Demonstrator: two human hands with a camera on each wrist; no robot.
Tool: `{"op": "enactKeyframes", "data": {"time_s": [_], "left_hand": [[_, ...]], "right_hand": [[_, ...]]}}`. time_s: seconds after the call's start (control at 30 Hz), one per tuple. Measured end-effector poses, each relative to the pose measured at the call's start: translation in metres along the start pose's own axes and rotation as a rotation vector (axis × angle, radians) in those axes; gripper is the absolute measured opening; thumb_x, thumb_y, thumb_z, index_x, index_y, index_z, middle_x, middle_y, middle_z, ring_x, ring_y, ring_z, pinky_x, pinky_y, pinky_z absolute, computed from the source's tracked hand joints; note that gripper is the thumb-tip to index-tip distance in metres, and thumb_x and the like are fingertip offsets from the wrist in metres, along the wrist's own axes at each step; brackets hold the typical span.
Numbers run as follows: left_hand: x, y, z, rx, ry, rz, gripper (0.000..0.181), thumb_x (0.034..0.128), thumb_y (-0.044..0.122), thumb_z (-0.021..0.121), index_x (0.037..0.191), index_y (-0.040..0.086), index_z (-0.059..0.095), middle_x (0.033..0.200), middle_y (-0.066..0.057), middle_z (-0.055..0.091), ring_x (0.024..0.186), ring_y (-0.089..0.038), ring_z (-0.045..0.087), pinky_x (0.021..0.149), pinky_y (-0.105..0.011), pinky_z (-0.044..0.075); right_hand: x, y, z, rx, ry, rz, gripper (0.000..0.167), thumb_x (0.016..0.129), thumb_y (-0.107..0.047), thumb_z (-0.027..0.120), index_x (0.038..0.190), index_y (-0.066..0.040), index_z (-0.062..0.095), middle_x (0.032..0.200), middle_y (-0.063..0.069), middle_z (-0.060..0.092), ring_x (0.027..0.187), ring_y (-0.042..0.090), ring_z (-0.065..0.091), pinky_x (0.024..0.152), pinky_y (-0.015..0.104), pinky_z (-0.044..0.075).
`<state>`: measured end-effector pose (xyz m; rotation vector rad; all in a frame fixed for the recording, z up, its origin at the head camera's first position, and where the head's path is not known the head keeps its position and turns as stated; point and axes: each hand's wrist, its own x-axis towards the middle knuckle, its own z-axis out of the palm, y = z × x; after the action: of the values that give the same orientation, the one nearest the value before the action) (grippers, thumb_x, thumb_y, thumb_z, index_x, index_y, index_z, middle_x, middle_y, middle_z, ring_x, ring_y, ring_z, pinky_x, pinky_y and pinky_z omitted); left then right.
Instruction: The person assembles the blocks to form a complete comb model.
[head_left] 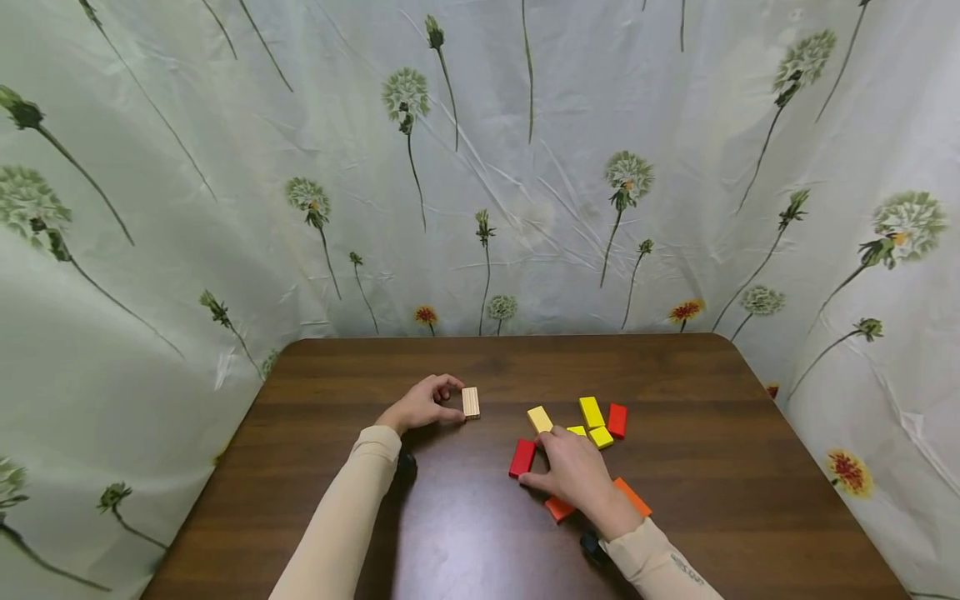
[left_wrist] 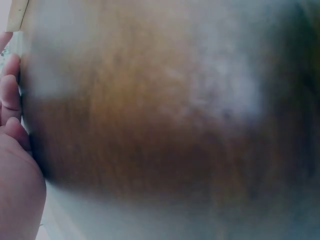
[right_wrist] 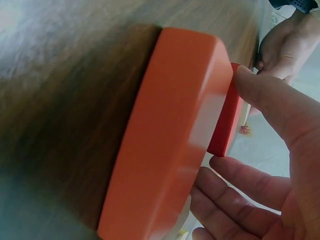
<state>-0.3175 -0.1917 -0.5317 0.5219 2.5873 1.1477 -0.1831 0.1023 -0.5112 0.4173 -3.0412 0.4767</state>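
Note:
Left of the table's middle, my left hand [head_left: 423,404] has thumb and index finger at the two ends of a pale wooden block [head_left: 470,402], seeming to pinch it. Only a corner of that wooden block [left_wrist: 18,16] shows in the left wrist view, by a fingertip. To the right, my right hand [head_left: 576,468] holds a red block [head_left: 522,458] lightly by its ends, thumb at the near one. The right wrist view shows this red block [right_wrist: 227,122] between thumb and index finger, partly behind a large orange block [right_wrist: 165,130].
Around the right hand lie a cream block [head_left: 539,419], yellow blocks [head_left: 592,412], another red block [head_left: 617,421] and orange blocks [head_left: 632,497], some partly covered by the hand. All are on a dark wooden table [head_left: 337,367]. A flowered curtain [head_left: 540,208] hangs behind its far edge.

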Motion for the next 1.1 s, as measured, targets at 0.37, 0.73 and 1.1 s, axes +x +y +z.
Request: {"op": "enactKeyframes", "data": {"time_s": [0.37,0.73,1.1], "left_hand": [[0.001,-0.001,0.002,0.033,0.013,0.017,0.05,0.0878,0.021,0.089,0.133,0.012,0.069,0.104,-0.009,0.054,0.093,-0.021,0.047,0.083,-0.036,0.041],[-0.001,0.002,0.002,0.045,0.022,0.016,0.051,0.0887,0.023,0.088,0.135,0.014,0.07,0.105,-0.01,0.055,0.095,-0.022,0.048,0.083,-0.035,0.041],[0.0,0.0,0.003,0.023,0.011,-0.012,0.052,0.09,0.026,0.088,0.138,0.018,0.07,0.107,-0.008,0.054,0.096,-0.021,0.047,0.082,-0.035,0.042]], "right_hand": [[0.004,0.0,0.002,0.028,-0.019,-0.018,0.056,0.076,-0.047,0.096,0.112,-0.008,0.078,0.099,0.004,0.07,0.076,0.015,0.057,0.072,0.035,0.056],[0.011,0.0,0.0,0.111,-0.046,-0.047,0.051,0.077,-0.042,0.096,0.111,-0.009,0.077,0.1,0.001,0.073,0.085,0.014,0.066,0.081,0.038,0.059],[0.026,-0.01,-0.001,0.169,-0.11,-0.104,0.056,0.081,-0.044,0.093,0.12,-0.008,0.076,0.106,0.003,0.075,0.092,0.017,0.068,0.087,0.041,0.06]]}}
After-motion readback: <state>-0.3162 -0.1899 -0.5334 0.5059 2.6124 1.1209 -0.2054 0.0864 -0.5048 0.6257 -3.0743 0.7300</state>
